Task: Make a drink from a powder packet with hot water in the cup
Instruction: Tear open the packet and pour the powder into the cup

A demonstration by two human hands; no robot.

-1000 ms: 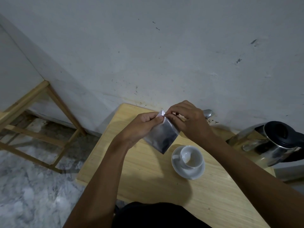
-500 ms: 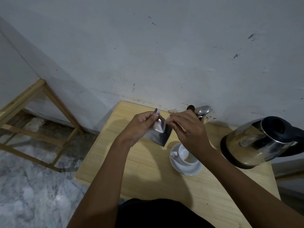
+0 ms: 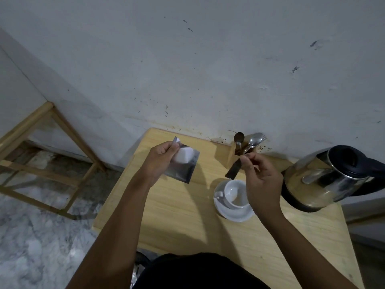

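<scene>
The tear is done: a second ago both my hands were pinched together on the top edge of the foil packet (image 3: 183,166), and now they have come apart. My left hand (image 3: 164,157) is closed on the packet's upper corner, holding it up over the left part of the wooden worktop (image 3: 177,215), its torn mouth showing pale inside. My right hand (image 3: 261,180) is pinched shut on the torn-off strip (image 3: 234,170), a dark sliver hanging just above the cup (image 3: 236,193).

So the packet is open and the powder is still in it, as far as I can judge; the white cup on its saucer (image 3: 233,213) looks empty, though my right hand covers part of it. The steel kettle (image 3: 325,180) stands to the right, well apart from the packet. Spoons sit in a wooden holder (image 3: 233,153) against the wall.

Next I would drop the strip somewhere clear of the cup and bring the packet across to tip it in.
</scene>
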